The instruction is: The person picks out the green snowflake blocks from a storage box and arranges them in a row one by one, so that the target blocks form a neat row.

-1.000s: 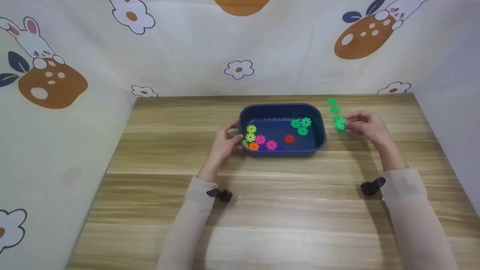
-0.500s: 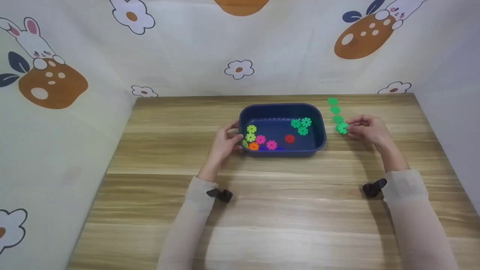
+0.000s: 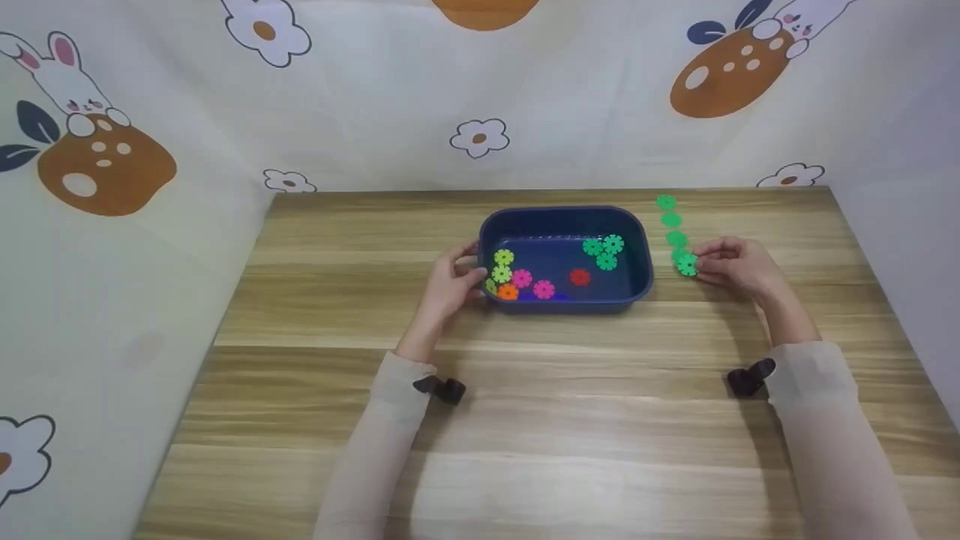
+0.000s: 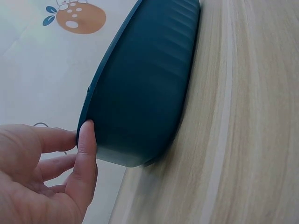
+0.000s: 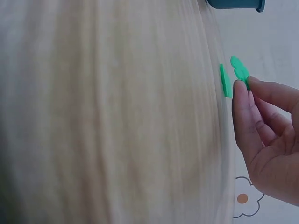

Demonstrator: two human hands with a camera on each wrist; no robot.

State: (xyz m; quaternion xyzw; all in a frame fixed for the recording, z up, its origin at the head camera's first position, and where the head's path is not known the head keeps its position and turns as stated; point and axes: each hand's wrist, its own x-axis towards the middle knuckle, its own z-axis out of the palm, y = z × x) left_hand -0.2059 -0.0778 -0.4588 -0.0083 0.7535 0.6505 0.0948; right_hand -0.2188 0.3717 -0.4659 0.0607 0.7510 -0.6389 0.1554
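Observation:
The left hand [image 3: 448, 286] grips the left end of a dark blue tray [image 3: 566, 307], thumb and fingers at its rim; the left wrist view shows the hand [image 4: 60, 172] on the tray's wall [image 4: 140, 88]. Between thumb and fingers of the right hand [image 3: 739, 266] is a green flower-shaped disc [image 3: 686, 264], raised just above the table in the right wrist view, where the disc [image 5: 239, 70] and hand [image 5: 271, 126] appear. Several green discs [image 3: 676, 238] lie in a column right of the tray, the lowest partly covered by the held one.
Inside the tray lie green discs [image 3: 606, 261], a red disc [image 3: 580, 277], pink discs [image 3: 544, 289], an orange disc [image 3: 508, 292] and yellow-green discs [image 3: 502, 274]. A patterned cloth [image 3: 375, 112] stands behind the wooden table [image 3: 540, 420].
The right hand has moved slightly toward the near side with its green disc, uncovering more of the column. The left hand keeps its hold on the tray.

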